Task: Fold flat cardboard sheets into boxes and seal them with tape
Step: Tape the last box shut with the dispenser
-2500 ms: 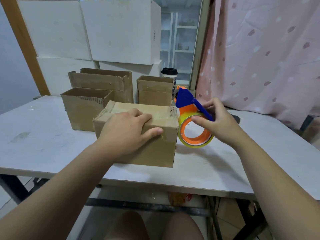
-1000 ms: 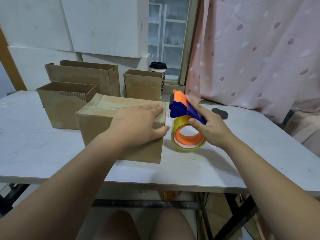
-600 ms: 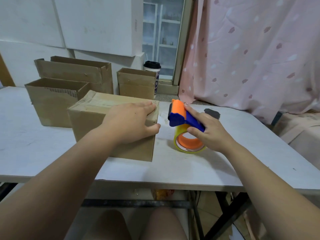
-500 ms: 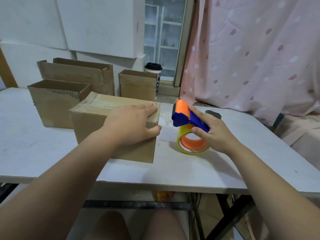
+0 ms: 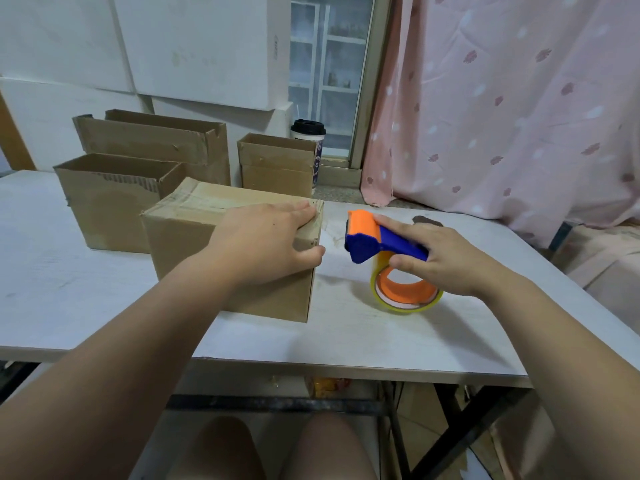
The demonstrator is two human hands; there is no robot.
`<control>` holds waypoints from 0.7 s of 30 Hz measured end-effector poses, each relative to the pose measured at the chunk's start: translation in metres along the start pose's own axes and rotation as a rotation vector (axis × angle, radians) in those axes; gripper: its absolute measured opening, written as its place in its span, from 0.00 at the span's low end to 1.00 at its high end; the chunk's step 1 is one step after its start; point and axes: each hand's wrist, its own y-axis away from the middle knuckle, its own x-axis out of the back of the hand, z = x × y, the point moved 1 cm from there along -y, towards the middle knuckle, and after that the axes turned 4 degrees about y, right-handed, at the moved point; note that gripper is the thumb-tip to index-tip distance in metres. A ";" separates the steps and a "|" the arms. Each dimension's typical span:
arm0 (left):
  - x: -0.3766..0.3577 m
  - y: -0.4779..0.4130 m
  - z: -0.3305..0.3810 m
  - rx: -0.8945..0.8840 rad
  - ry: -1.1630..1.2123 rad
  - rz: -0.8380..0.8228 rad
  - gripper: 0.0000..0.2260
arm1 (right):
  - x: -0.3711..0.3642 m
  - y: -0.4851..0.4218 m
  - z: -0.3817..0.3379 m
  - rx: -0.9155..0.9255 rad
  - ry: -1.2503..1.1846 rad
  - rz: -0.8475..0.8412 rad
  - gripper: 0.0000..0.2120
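Down comes the tape dispenser: it's off the end of the box, its roll now on the bench with a gap between. The right hand has settled over the blue handle.

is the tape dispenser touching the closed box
No, a strip of bare table shows between the tape dispenser held in the right hand and the closed box.
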 end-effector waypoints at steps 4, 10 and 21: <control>-0.003 0.001 -0.001 -0.008 -0.013 0.012 0.28 | 0.002 -0.008 -0.007 0.019 0.061 -0.053 0.24; -0.004 -0.004 0.017 -0.004 0.036 0.008 0.30 | 0.035 -0.024 -0.024 0.042 0.217 -0.148 0.28; -0.023 0.005 0.026 -0.007 -0.035 0.245 0.23 | 0.073 -0.050 -0.069 -0.032 0.433 -0.379 0.22</control>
